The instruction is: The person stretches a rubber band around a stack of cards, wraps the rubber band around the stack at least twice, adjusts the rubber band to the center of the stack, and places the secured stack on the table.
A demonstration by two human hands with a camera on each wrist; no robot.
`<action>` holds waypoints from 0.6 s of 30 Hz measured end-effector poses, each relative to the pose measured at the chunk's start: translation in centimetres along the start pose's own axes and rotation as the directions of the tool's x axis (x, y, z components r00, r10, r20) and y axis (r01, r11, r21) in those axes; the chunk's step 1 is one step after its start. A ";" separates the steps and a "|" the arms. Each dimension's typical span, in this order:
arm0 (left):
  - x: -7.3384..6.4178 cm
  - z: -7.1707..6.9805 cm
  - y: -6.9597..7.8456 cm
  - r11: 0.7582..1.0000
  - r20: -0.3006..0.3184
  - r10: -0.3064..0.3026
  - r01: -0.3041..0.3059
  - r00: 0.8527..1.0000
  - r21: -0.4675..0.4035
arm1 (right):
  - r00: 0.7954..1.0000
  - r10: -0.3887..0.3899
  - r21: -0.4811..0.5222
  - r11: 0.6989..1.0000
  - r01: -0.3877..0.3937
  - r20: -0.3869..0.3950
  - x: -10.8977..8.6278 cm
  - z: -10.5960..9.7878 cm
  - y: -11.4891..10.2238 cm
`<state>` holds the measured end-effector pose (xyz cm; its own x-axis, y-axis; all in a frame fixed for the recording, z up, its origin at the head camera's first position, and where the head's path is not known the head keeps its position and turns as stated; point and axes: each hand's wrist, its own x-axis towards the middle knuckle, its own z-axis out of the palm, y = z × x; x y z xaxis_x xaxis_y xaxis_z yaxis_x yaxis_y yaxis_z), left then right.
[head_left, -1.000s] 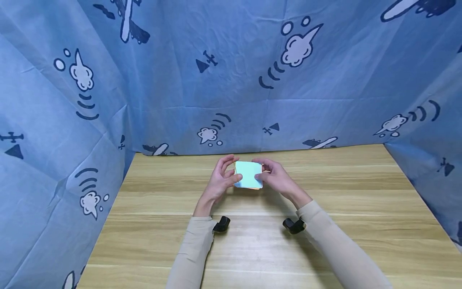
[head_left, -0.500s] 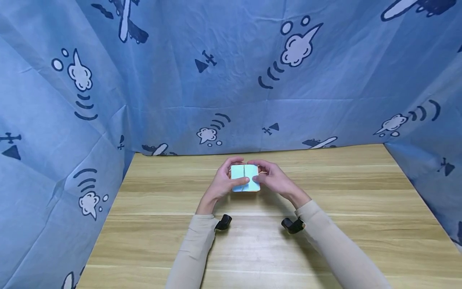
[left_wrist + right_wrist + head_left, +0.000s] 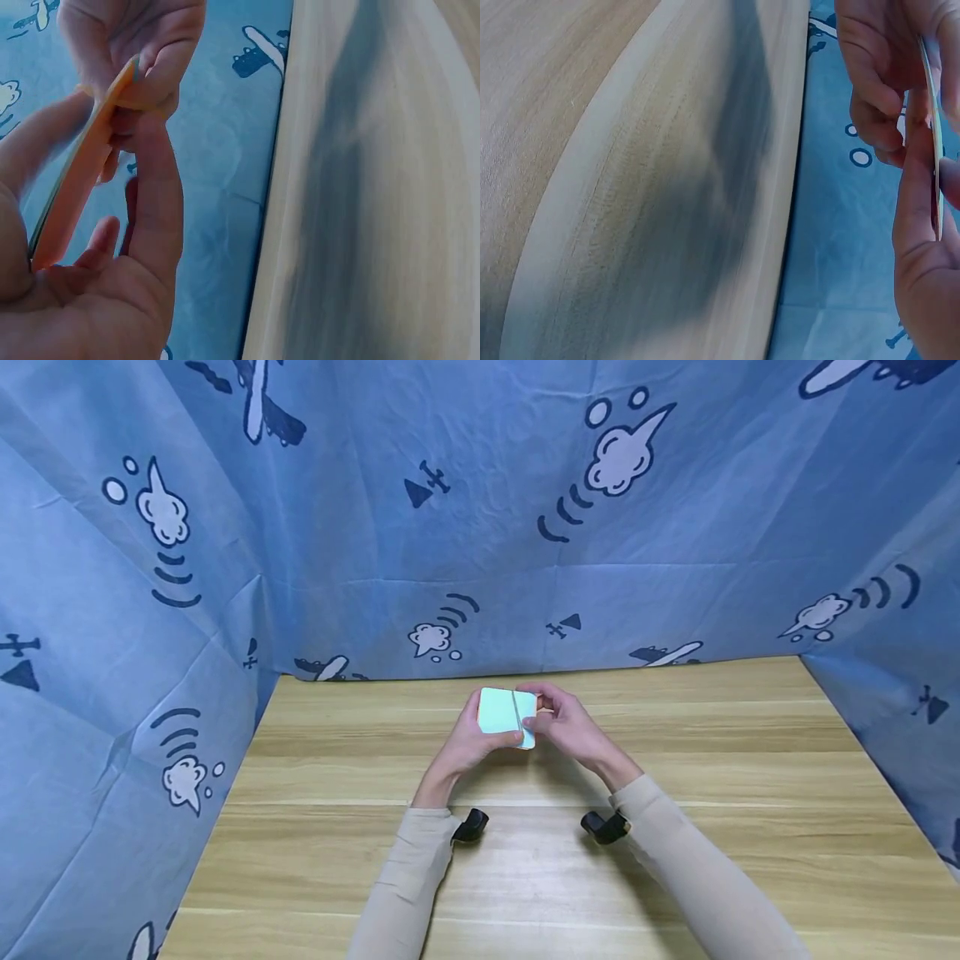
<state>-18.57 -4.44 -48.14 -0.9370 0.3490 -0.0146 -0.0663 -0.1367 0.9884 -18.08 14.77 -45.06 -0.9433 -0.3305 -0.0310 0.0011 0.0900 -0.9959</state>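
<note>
A thin stack of rounded square cards, pale blue-green on top, is held above the table between both hands. A thin band, which looks like a rubber band, crosses its face right of the middle. My left hand grips the stack from the left, thumb along its lower edge and fingers behind. My right hand pinches the right side, thumb on the face close to the band. In the left wrist view the underside of the cards is orange, and a yellowish strand shows by the right fingers. The right wrist view shows the stack edge-on.
A wood-grain table lies below the hands. Blue patterned cloth hangs behind it and at both sides. Each wrist wears a black camera mount, one on the left and one on the right.
The band has gone from the stack's left edge to right of its middle. My left hand has shifted slightly right and its thumb further across. The stack has moved a little left and tilted.
</note>
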 end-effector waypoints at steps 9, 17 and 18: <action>0.0 -0.1 -1.6 0.996 0.071 -0.057 0.062 0.996 -0.061 | 1.000 -0.014 -0.018 1.000 0.014 0.002 0.0 -0.4 -0.2; -0.8 0.0 -0.8 0.971 0.108 -0.232 0.237 0.967 -0.037 | 1.000 0.010 0.001 1.000 -0.010 -0.024 0.0 -0.7 -0.6; -0.8 0.0 -0.8 0.971 0.103 -0.236 0.239 0.966 -0.026 | 1.000 0.013 0.008 1.000 -0.013 -0.026 0.0 -0.7 -0.6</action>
<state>-17.73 -4.59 -48.91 -0.8543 0.4654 -0.2314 -0.2977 -0.0733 0.9518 -18.32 15.42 -44.41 -0.9516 -0.3045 -0.0420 0.0162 0.0866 -0.9961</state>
